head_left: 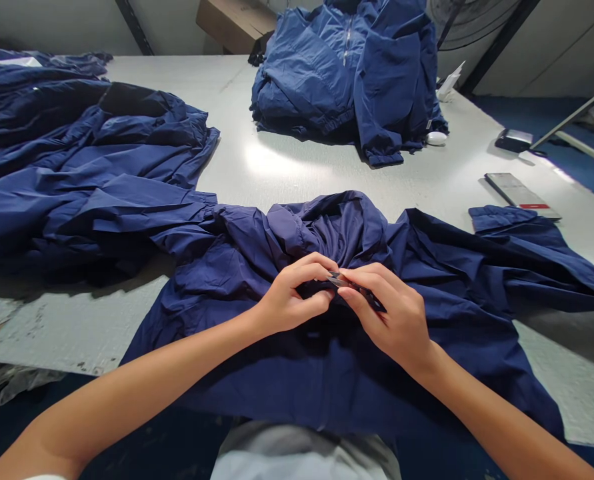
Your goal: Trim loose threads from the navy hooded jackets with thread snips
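Spreading across the lower middle of the frame, the dark navy jacket of thin, crinkled fabric [267, 373] lies on the pale, glossy surface [287, 170] and hangs over its near edge. The right hand [401, 313] has its grip nearly closed, thumb and fingertips on a small, dark, pointed metal tool [337, 282]. The left hand's [289, 297] grip is curled, thumb and forefinger almost meeting beside the tool's tip; whether it pinches cloth, thread or the tool itself, I cannot tell.

The jacket looks light, limp and somewhat slippery, so its loose folds would likely slide or bunch under a one-sided pull. A firm seam, or the gathered part around the lavender-tinged lining [284, 227] at the centre, should give a steadier hold than flat cloth. The tool looks stiff and slim, best held by its body, since its point could snag or pierce the fabric.

A navy garment pile [87, 160] sits at the left; folded blue jackets [311, 87] sit at upper centre.
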`<state>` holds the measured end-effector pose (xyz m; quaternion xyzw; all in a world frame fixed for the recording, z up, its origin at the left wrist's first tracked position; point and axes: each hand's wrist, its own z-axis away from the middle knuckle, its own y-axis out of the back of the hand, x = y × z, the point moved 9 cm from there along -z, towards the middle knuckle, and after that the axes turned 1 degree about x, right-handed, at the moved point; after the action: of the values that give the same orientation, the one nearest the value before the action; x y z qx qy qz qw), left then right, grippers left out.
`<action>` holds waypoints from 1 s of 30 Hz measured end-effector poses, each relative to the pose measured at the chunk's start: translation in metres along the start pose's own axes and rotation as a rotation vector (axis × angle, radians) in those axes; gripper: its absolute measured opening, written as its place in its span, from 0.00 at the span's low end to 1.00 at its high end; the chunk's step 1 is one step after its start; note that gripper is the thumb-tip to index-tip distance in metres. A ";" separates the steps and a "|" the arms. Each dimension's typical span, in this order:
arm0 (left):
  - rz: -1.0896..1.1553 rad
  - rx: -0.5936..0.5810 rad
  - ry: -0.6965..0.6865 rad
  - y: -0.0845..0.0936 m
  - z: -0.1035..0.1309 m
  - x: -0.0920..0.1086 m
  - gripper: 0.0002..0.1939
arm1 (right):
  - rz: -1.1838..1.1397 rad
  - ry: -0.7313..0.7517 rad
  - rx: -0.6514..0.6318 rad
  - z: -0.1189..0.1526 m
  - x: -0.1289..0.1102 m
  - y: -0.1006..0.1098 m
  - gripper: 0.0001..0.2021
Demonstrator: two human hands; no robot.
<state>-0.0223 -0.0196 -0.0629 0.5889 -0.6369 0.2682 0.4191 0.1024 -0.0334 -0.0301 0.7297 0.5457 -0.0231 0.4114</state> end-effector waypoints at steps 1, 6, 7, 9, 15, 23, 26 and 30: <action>-0.005 -0.001 0.004 0.000 0.000 0.000 0.05 | 0.001 -0.001 0.002 0.000 0.000 0.000 0.08; 0.000 -0.008 0.016 0.000 0.000 -0.002 0.03 | 0.014 0.004 0.039 0.001 -0.001 0.001 0.08; 0.015 -0.011 0.027 -0.001 0.000 -0.003 0.03 | 0.017 -0.001 0.054 0.001 -0.001 0.003 0.07; 0.054 -0.012 0.064 0.000 -0.001 -0.006 0.03 | 0.029 -0.047 0.098 0.001 0.003 0.008 0.06; 0.098 0.080 0.175 0.012 -0.002 -0.017 0.02 | -0.026 -0.340 0.248 0.002 0.033 0.025 0.06; 0.219 0.030 0.273 0.009 0.002 -0.030 0.08 | -0.113 -0.298 0.105 0.002 0.033 0.007 0.07; 0.223 0.035 0.326 0.008 0.002 -0.032 0.11 | -0.123 -0.290 0.076 0.001 0.032 0.004 0.06; 0.196 0.043 0.379 0.008 0.002 -0.033 0.12 | -0.208 -0.353 0.069 0.002 0.034 0.004 0.10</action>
<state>-0.0319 -0.0028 -0.0913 0.4721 -0.5948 0.4273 0.4906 0.1206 -0.0080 -0.0455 0.6676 0.5366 -0.2115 0.4709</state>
